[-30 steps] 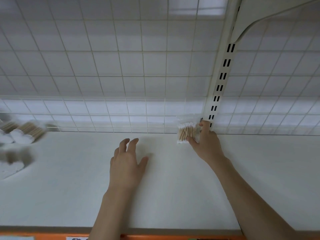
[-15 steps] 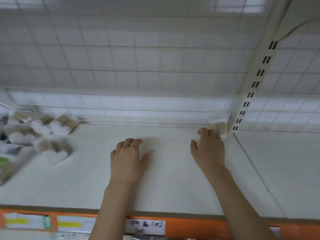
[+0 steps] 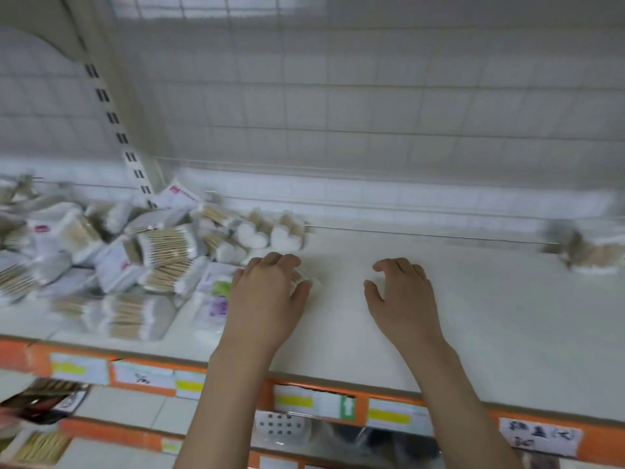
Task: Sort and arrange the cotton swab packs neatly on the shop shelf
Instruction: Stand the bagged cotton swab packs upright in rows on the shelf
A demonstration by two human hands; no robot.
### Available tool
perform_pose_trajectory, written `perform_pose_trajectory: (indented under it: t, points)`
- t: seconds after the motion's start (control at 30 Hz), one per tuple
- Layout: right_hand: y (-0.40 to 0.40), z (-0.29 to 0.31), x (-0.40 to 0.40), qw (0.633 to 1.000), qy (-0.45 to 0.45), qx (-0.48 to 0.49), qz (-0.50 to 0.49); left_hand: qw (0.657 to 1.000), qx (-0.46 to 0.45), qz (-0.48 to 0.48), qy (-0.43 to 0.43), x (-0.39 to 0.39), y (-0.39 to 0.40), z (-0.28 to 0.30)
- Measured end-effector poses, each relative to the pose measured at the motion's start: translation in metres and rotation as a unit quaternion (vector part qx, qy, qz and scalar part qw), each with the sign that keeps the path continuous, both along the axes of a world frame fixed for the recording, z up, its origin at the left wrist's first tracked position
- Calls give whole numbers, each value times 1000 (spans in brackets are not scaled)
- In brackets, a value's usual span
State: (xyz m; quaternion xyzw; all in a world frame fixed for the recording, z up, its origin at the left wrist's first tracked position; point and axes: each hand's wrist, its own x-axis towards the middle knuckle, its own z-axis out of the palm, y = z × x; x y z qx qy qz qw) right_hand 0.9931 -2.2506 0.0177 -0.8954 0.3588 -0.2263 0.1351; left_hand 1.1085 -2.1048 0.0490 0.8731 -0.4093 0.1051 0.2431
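A jumbled pile of cotton swab packs (image 3: 159,252) covers the left part of the white shelf (image 3: 490,326); motion blurs it. My left hand (image 3: 267,299) lies at the pile's right edge, fingers curled over a small clear cotton swab pack (image 3: 302,278) that shows between forefinger and thumb. My right hand (image 3: 399,299) hovers low over bare shelf to the right, fingers loosely curled, holding nothing. A single swab pack (image 3: 590,257) sits blurred at the far right against the back rail.
A wire grid (image 3: 372,113) backs the shelf, with a low rail (image 3: 422,235) along its foot. A slotted upright post (image 3: 116,126) rises at the back left. An orange price strip (image 3: 338,404) with labels edges the front. Lower shelves hold more goods (image 3: 40,448).
The view has swung left, bringing the pile into sight. My right hand has let go of the pack at the back post and drawn away. My left hand has reached a pack at the pile's edge.
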Motion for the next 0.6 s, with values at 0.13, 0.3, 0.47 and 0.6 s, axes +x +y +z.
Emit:
perform_pose_trajectory:
  t: [0.13,0.3,0.47,0.6]
  points:
    - [25,11,28,999,-7,-6,46,999,-28,-2,23,21,27,-1]
    - [43,20,58,993,-18,-13,120,996,-61,43,50,37,49,-4]
    - [54,23,80,984,-39,-2,175,995,-55,75,40,51,64,5]
    - [59,19,90,981,-40,20,189,994,-40,94,39,62,78,6]
